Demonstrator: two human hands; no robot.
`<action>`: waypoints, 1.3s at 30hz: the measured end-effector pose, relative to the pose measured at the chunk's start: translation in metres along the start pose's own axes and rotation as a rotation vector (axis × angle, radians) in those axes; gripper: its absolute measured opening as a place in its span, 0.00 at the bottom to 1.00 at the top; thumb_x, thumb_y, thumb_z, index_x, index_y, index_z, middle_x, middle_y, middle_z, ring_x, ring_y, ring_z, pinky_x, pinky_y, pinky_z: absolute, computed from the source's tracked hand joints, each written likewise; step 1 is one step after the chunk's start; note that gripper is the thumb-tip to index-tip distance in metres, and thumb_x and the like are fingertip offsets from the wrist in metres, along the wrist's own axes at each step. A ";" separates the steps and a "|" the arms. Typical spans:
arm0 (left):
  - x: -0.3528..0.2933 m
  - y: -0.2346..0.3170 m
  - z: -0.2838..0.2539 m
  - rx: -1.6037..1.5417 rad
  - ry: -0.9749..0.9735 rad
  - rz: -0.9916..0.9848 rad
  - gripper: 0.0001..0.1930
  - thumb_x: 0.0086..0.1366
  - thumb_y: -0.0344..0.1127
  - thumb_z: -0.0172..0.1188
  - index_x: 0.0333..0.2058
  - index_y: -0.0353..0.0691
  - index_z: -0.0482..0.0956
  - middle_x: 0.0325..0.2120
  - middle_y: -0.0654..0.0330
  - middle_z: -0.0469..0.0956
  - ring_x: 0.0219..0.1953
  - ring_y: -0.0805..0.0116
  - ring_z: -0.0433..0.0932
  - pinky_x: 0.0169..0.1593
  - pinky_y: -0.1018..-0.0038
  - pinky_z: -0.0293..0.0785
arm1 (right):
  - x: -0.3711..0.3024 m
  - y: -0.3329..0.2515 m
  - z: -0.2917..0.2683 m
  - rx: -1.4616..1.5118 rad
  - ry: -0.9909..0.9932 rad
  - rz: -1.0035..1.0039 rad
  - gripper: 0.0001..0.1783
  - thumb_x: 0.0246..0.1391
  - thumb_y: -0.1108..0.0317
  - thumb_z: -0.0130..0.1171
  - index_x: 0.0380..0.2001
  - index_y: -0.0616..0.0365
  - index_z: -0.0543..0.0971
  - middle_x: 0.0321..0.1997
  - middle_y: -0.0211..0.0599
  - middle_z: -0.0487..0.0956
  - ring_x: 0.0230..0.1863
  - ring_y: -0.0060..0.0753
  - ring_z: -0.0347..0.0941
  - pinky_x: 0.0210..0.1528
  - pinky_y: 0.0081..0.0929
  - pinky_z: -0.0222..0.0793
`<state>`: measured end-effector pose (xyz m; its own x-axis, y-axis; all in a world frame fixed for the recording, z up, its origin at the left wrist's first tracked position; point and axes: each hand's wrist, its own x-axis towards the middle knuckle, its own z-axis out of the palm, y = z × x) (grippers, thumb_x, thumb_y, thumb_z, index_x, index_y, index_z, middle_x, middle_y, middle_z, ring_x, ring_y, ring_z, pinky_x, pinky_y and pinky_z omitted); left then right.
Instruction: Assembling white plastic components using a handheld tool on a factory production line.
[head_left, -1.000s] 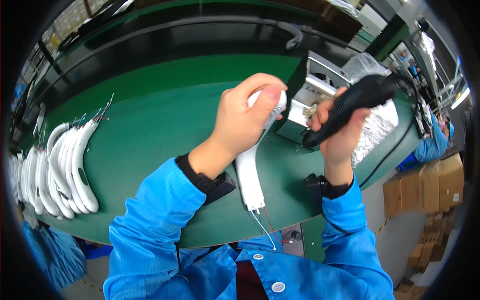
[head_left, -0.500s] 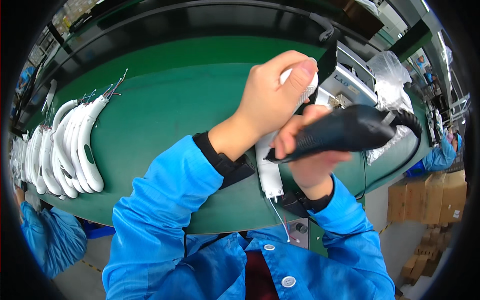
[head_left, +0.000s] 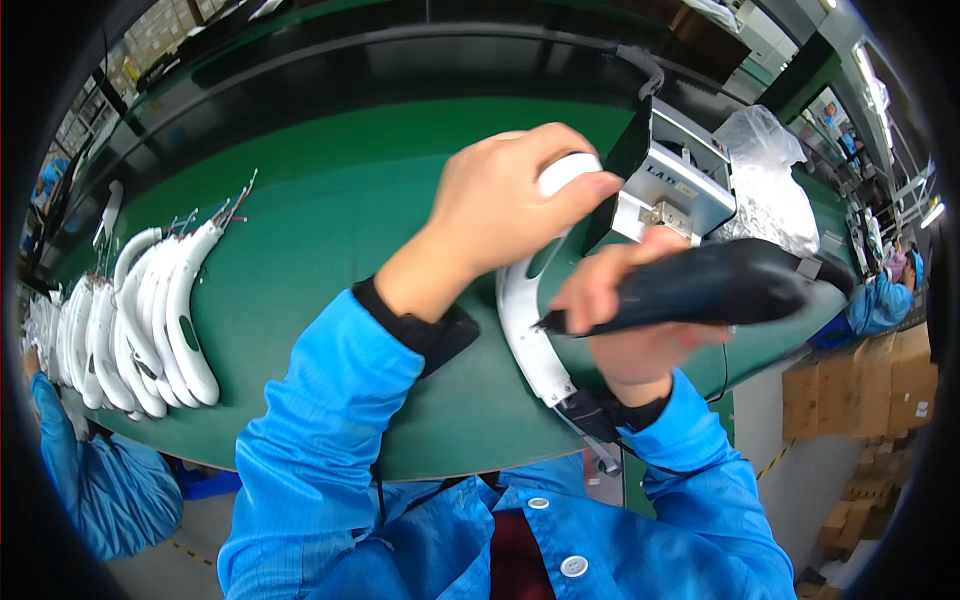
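My left hand (head_left: 505,200) is closed round the upper end of a curved white plastic handle (head_left: 525,335), holding it above the green table. Thin wires trail from its lower end, near my body. In my right hand (head_left: 640,355) is a black electric screwdriver (head_left: 700,285), blurred by motion. Its pointed tip is right beside the middle of the white handle; whether it touches cannot be seen. My left fingers cover the top of the handle.
Several similar white handles (head_left: 185,330) with wires lie in a row at the left on the green table (head_left: 330,250). A silver and black metal box (head_left: 690,175) stands at the right, beside a clear plastic bag (head_left: 765,190). Another person's blue sleeve (head_left: 110,490) shows at lower left.
My left hand has moved left and slightly down, turning the white handle so its curved side shows. The screwdriver has shifted slightly right and down with my right hand.
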<state>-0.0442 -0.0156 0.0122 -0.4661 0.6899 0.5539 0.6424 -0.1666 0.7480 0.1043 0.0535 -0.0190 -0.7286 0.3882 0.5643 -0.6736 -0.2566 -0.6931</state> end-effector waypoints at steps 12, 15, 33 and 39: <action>0.004 -0.095 -0.096 0.726 0.502 -0.121 0.26 0.55 0.41 0.65 0.49 0.40 0.66 0.44 0.52 0.73 0.43 0.55 0.76 0.45 0.66 0.72 | 0.019 0.010 -0.048 -0.482 0.168 -0.122 0.49 0.39 0.22 0.49 0.44 0.61 0.66 0.22 0.34 0.71 0.23 0.24 0.69 0.28 0.23 0.67; -0.012 -0.110 -0.077 0.668 0.228 -0.240 0.23 0.53 0.34 0.64 0.48 0.38 0.69 0.43 0.50 0.72 0.43 0.55 0.75 0.46 0.66 0.72 | 0.023 0.017 -0.057 -0.546 0.150 -0.156 0.46 0.43 0.26 0.50 0.45 0.63 0.67 0.24 0.35 0.71 0.25 0.25 0.69 0.28 0.24 0.66; -0.097 -0.053 0.014 -0.097 -0.217 -0.105 0.06 0.48 0.33 0.65 0.26 0.39 0.81 0.26 0.54 0.80 0.31 0.56 0.79 0.34 0.63 0.73 | 0.005 0.019 -0.011 -0.253 0.189 -0.181 0.47 0.43 0.25 0.49 0.48 0.61 0.64 0.27 0.30 0.66 0.28 0.24 0.63 0.39 0.27 0.66; -0.094 -0.053 0.003 -0.010 -0.269 -0.054 0.07 0.44 0.36 0.68 0.19 0.41 0.81 0.18 0.56 0.79 0.26 0.56 0.79 0.32 0.63 0.73 | 0.004 0.014 -0.036 -0.159 0.094 -0.100 0.45 0.45 0.28 0.53 0.48 0.59 0.63 0.30 0.31 0.63 0.31 0.24 0.62 0.44 0.26 0.62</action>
<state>-0.0326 -0.0694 -0.0805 -0.3208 0.8600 0.3969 0.6145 -0.1299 0.7781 0.0966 0.0833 -0.0423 -0.6390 0.4875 0.5950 -0.7087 -0.0724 -0.7018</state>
